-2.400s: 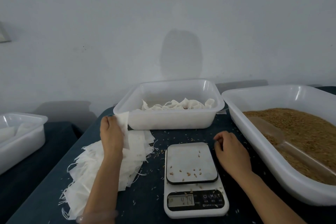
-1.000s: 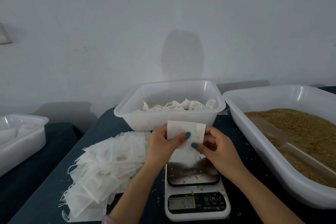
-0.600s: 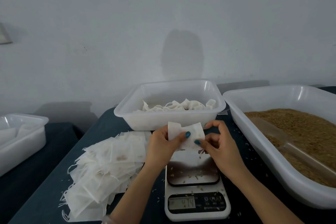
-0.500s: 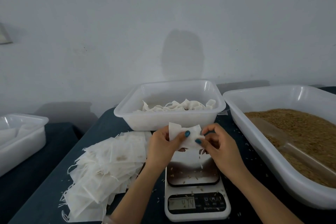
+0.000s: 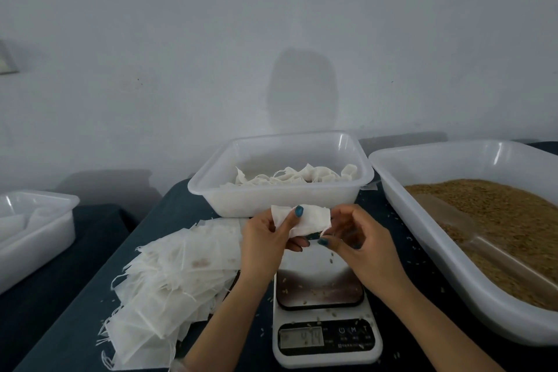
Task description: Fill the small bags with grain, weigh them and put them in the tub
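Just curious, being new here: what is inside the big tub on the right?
Brown grain lies in the tub, with a clear scoop partly buried in it. The tub's bottom is hidden under the grain.

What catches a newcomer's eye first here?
In the middle, the left hand and right hand with teal nails pinch a small white papery bag above a white digital scale. A large white plastic tub of brown grain stands on the right, a heap of flat white empty bags on the left.
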### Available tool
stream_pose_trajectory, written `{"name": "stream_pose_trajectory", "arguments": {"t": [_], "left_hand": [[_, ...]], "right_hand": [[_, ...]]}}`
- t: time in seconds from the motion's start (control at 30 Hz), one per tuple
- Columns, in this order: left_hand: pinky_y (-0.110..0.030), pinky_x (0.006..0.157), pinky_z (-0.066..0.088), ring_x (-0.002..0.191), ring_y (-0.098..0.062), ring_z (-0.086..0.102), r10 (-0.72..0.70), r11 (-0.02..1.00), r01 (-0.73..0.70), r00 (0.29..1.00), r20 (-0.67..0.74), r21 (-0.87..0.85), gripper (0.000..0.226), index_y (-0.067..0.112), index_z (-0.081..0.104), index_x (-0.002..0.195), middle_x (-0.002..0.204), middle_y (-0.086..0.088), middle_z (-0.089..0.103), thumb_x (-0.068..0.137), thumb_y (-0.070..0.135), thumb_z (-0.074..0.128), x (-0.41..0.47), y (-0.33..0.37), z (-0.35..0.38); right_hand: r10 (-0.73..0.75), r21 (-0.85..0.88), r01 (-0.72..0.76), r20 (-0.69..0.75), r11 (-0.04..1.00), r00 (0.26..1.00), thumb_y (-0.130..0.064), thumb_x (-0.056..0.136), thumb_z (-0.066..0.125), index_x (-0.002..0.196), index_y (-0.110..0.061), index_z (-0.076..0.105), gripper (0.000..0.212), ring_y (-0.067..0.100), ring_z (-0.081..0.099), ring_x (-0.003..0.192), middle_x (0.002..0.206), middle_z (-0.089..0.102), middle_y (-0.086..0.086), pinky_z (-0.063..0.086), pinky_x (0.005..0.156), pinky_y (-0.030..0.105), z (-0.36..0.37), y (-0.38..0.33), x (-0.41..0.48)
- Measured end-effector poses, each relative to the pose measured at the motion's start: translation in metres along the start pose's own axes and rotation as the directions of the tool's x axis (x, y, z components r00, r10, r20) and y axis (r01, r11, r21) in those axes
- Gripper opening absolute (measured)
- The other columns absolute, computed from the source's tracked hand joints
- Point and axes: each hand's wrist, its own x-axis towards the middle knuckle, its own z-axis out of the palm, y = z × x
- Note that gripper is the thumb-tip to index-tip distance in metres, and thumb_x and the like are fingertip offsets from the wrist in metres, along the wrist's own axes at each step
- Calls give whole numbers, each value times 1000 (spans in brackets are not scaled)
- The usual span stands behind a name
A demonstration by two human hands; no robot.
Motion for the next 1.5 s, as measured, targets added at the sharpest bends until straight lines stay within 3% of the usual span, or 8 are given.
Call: {"name": "stream_pose_trajectory", "arguments": {"t": [0.23, 0.4, 0.5, 0.63, 0.77, 0.93, 1.23, 1.5], "left_hand": [[-23, 50, 55, 58, -20, 71, 64, 998, -62, 995, 73, -26, 33, 14, 68, 88, 69, -5, 73, 79, 46, 69, -4, 2, 4], [-29, 78, 56, 91, -4, 67, 156, 980, -151, 987, -37, 128, 54, 34, 57, 107, 97, 11, 69, 74, 77, 58, -5, 7, -4], [-35, 97, 50, 117, -2, 54, 236, 920, -267, 962, 138, 286, 67, 38, 51, 125, 123, 18, 57, 75, 82, 49, -6, 10, -10], [-32, 108, 41, 131, 0, 44, 205, 847, -381, 877, 434, 370, 73, 37, 41, 139, 138, 24, 49, 76, 64, 65, -9, 11, -10], [-37, 100, 49, 119, -2, 56, 152, 810, -422, 822, 548, 408, 75, 33, 42, 139, 128, 19, 59, 75, 44, 79, -9, 5, -6], [-28, 85, 51, 98, -3, 61, 169, 799, -416, 849, 502, 435, 55, 36, 56, 118, 107, 19, 65, 70, 54, 75, -7, 5, -6], [-19, 72, 43, 86, -4, 54, 244, 739, -487, 838, 488, 466, 29, 30, 55, 100, 93, 17, 57, 80, 28, 76, -3, 1, -9], [-14, 72, 35, 90, -1, 46, 321, 737, -509, 843, 433, 446, 27, 28, 41, 106, 98, 18, 46, 87, 16, 56, -3, -2, -14]], "right_hand": [[-138, -168, 132, -25, 977, 990, -9, 79, 77, 93, -11, 73, 15, 10, 61, 83, 98, 61, -9, 49, 65, 13, -1, -3, 2], [-126, -161, 115, -59, 980, 990, -15, 92, 61, 99, -17, 64, 8, 5, 66, 76, 84, 66, -11, 54, 63, 17, -1, -2, -1], [-200, -258, 188, -17, 947, 980, -38, 91, 54, 101, -19, 61, 22, 5, 62, 81, 91, 62, -13, 52, 69, 16, -2, -7, -2], [-306, -356, 308, 65, 882, 950, -39, 94, 55, 99, -21, 63, 20, -6, 53, 81, 91, 49, -25, 41, 70, 5, -3, -9, -4], [-358, -459, 387, 154, 800, 921, -33, 94, 51, 99, -20, 64, 19, -8, 46, 86, 93, 49, -20, 38, 77, 6, -1, -6, -6], [-415, -503, 460, 206, 732, 886, -31, 93, 53, 101, -29, 59, 10, 1, 51, 87, 93, 58, -12, 43, 74, 11, -2, -7, -6], [-433, -587, 473, 220, 657, 874, -37, 92, 54, 103, -30, 70, 21, 3, 48, 79, 87, 53, -10, 38, 64, 10, -3, -9, -6], [-364, -466, 346, 53, 815, 930, -46, 96, 48, 113, -30, 56, 25, -7, 50, 77, 106, 47, -18, 42, 60, 10, -2, -15, -6]]}}
